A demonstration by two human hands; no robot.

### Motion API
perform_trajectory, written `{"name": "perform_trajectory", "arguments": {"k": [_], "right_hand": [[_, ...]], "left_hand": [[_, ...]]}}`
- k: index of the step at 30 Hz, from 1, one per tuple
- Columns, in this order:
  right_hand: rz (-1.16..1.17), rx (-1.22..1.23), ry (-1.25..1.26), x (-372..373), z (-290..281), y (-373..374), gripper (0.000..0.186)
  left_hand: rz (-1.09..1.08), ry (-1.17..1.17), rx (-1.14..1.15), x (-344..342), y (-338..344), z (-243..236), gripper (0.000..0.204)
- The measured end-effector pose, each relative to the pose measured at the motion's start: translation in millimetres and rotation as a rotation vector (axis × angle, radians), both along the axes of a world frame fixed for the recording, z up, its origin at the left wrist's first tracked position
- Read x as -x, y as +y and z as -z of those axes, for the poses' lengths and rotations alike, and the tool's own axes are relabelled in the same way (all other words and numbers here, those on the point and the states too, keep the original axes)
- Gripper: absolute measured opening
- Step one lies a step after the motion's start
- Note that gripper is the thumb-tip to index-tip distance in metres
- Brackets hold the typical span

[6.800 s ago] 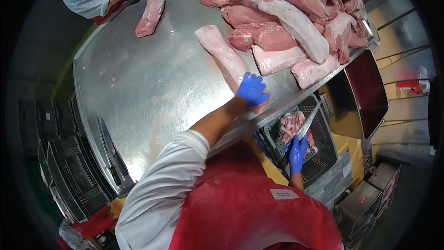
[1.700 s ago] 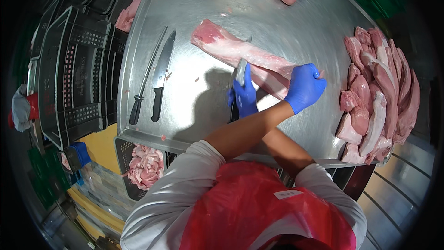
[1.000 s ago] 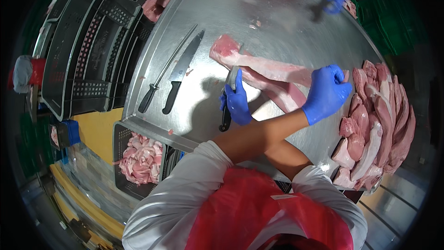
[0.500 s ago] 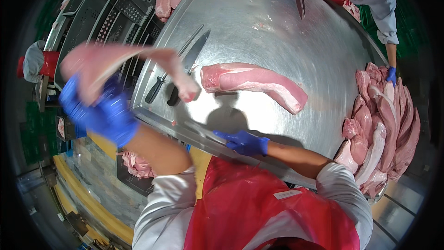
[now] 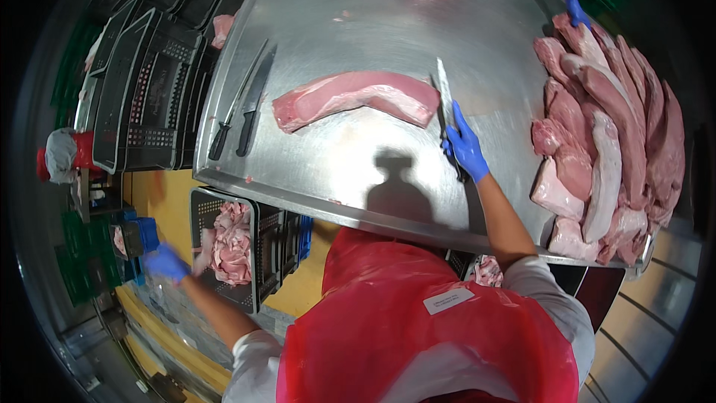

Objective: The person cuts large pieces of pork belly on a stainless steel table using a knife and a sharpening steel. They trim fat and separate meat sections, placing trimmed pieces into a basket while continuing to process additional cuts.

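Observation:
My blue-gloved right hand (image 5: 465, 145) grips the black handle of a knife, its long blade (image 5: 443, 82) pointing away from me beside the right end of a long pink piece of meat (image 5: 354, 98) on the steel table (image 5: 298, 186). My left hand (image 5: 165, 261), smeared by motion, is off the table at the left, next to a grey perforated crate (image 5: 253, 250) of meat trimmings (image 5: 231, 246); its fingers are unclear. A knife (image 5: 252, 116) and a sharpening steel (image 5: 227, 116) lie left of the meat.
Meat pieces (image 5: 611, 157) are heaped along the table's right end, where a co-worker's gloved hand (image 5: 578, 13) touches them. Black crates (image 5: 142, 89) stand at the left, with another person (image 5: 67, 157) beyond. Blue (image 5: 145, 235) and green (image 5: 74, 254) crates are at the lower left.
My left hand has swung down toward the trimmings crate; the blurred piece it carried is no longer seen in it. My right hand has moved up onto the table, knife blade now showing.

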State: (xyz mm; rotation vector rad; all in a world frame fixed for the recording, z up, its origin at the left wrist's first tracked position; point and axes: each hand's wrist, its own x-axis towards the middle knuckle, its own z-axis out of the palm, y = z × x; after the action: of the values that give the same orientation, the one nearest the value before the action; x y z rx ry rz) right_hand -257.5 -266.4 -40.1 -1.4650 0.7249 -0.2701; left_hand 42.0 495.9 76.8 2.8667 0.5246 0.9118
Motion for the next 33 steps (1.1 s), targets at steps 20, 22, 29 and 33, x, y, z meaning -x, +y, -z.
{"name": "perform_trajectory", "arguments": {"k": [20,22,29,33], "right_hand": [[-0.483,0.618,0.240,-16,-2,-4,0.052],[-0.505,0.653,0.232,-53,-8,-3,0.054],[-0.643,0.679,0.358,-62,-21,17,0.055],[-0.768,0.691,0.389,13,-22,26,0.053]], "left_hand": [[1.016,0.314,0.167,-135,-504,154,0.057],[1.014,0.362,0.131,-149,-515,148,0.056],[1.015,0.383,0.058,-183,-525,145,0.055],[1.008,0.412,-0.042,-183,-529,131,0.051]]}}
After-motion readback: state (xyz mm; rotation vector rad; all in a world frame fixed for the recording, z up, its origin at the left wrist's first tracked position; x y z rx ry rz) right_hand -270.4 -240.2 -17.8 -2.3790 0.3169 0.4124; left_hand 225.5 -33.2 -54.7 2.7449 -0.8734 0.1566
